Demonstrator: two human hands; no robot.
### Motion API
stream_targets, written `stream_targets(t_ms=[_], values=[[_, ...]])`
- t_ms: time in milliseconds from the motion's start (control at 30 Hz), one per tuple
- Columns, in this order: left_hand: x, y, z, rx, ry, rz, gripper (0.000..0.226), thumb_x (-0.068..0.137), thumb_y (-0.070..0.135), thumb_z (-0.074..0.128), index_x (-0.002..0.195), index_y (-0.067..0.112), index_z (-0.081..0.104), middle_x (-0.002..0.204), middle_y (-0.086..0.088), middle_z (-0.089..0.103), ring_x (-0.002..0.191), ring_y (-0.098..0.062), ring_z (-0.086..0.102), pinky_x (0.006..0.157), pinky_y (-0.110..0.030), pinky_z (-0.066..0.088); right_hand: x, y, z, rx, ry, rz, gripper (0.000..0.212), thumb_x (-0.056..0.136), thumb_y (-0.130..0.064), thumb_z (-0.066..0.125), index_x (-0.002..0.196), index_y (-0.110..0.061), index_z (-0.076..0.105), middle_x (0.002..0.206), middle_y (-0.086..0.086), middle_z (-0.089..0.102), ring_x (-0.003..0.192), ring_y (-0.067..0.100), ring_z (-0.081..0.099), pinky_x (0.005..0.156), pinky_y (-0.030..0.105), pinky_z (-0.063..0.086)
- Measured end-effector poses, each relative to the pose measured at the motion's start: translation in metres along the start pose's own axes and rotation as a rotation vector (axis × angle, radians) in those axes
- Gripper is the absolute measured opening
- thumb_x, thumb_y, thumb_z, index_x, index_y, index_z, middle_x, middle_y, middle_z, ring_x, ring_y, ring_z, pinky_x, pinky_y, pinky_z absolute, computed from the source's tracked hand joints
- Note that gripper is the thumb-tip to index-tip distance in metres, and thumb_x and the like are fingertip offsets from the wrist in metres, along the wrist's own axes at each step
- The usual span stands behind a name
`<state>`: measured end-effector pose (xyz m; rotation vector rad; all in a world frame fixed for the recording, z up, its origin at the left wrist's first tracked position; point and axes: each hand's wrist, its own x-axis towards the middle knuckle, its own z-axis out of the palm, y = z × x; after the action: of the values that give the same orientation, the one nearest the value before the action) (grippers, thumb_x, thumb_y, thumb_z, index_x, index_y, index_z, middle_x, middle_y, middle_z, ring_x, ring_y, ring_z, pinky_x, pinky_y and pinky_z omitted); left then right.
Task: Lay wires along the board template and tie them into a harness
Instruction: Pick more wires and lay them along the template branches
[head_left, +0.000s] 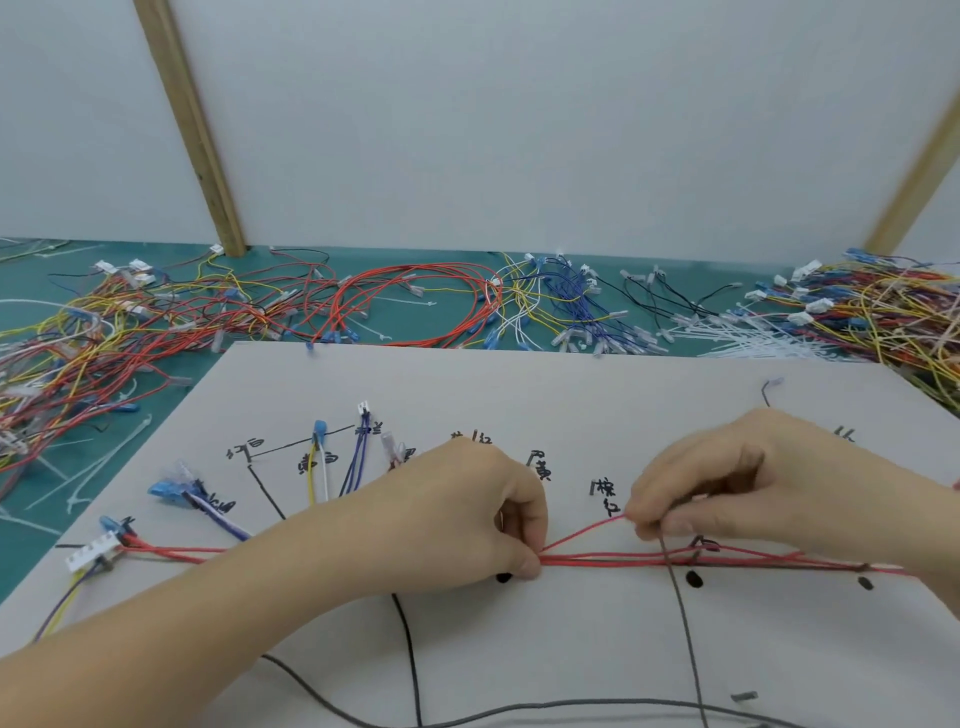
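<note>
A white board template (519, 389) with black drawn lines and handwritten labels lies in front of me. A bundle of red wires (613, 560) runs left to right across it, from a white connector (92, 552) at the left edge. My left hand (467, 519) pinches this bundle between thumb and fingers near the board's middle. My right hand (737, 483) pinches a single red wire (587, 531) lifted off the bundle, and a dark grey wire (680, 613) hangs down from its fingers. Yellow-white and blue wires (358, 457) with terminals lie on branch lines at the upper left.
Behind the board, the green mat (156, 405) holds heaps of loose wires: red loops (415, 301), blue ones (576, 306), black ones (670, 301), a mixed pile (883, 312) at right. White cable ties (753, 338) lie nearby. Wooden posts (192, 130) lean on the wall.
</note>
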<state>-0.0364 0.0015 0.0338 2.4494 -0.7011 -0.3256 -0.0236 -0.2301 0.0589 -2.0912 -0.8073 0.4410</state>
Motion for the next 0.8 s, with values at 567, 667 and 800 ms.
stream_targets(t_ms=[567, 667, 800], values=[[-0.005, -0.004, 0.007, 0.023, 0.121, 0.043, 0.026, 0.077, 0.037, 0.068, 0.086, 0.042, 0.044, 0.079, 0.019, 0.053, 0.068, 0.01, 0.049, 0.064, -0.009, 0.039, 0.05, 0.008, 0.012, -0.135, 0.132, 0.344, 0.018, 0.081, -0.008, 0.067, 0.067, -0.02, 0.07, 0.048, -0.012, 0.062, 0.045, 0.001, 0.056, 0.051, 0.009, 0.042], [-0.006, -0.005, 0.007, 0.079, 0.139, 0.14, 0.049, 0.08, 0.038, 0.063, 0.11, 0.059, 0.03, 0.087, 0.021, 0.047, 0.071, 0.012, 0.048, 0.069, -0.006, 0.036, 0.05, 0.008, 0.009, -0.097, 0.131, 0.356, 0.019, 0.08, -0.005, 0.067, 0.067, -0.018, 0.072, 0.05, -0.009, 0.064, 0.048, 0.006, 0.059, 0.052, 0.013, 0.046], [-0.009, -0.005, 0.009, 0.147, 0.187, 0.26, 0.025, 0.088, 0.039, 0.051, 0.112, 0.042, 0.054, 0.08, 0.023, 0.042, 0.074, 0.029, 0.036, 0.07, 0.003, 0.027, 0.046, 0.008, 0.006, 0.008, 0.2, 0.326, 0.017, 0.081, -0.004, 0.066, 0.069, -0.014, 0.072, 0.056, -0.005, 0.065, 0.052, 0.007, 0.06, 0.055, 0.017, 0.052]])
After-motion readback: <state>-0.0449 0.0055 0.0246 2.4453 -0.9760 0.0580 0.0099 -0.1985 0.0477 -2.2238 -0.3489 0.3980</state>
